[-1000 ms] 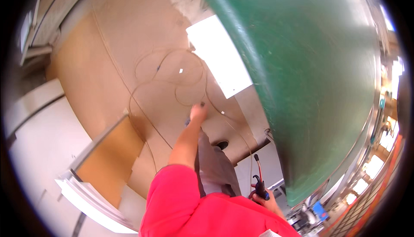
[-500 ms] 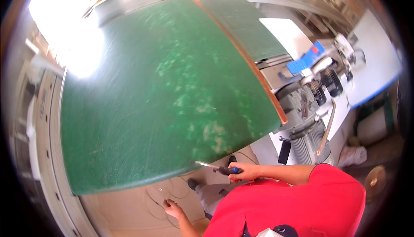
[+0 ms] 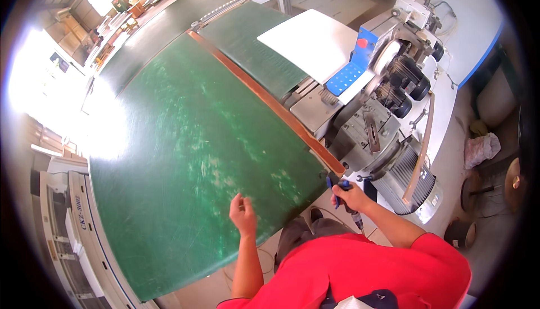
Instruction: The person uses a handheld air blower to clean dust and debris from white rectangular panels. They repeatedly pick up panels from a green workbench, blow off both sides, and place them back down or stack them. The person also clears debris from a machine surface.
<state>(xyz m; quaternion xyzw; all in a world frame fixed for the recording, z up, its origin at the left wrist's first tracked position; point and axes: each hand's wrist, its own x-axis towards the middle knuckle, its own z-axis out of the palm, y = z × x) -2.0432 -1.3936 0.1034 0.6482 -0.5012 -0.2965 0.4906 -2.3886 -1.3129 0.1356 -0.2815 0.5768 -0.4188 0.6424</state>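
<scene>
My right hand (image 3: 351, 196) is closed around an air blow gun (image 3: 340, 185) with blue parts and a metal fitting below the grip. It is at the front right corner of the green work surface (image 3: 169, 196), near the end of the brown edge strip (image 3: 264, 101). My left hand (image 3: 243, 214) is raised over the front part of the green surface. Its fingers are loosely bent and slightly blurred, a little apart, and nothing shows in them.
To the right stands a machine (image 3: 377, 129) with motors and a blue perforated guard (image 3: 346, 78). A white panel (image 3: 309, 42) lies beside it. A long narrow strip (image 3: 419, 157) leans across the ribbed motor (image 3: 406, 177). A pinkish bag (image 3: 482, 150) sits on the floor.
My left hand has risen from below the table edge to over the green surface. My right hand has moved right and up with the air blow gun, and the view has shifted.
</scene>
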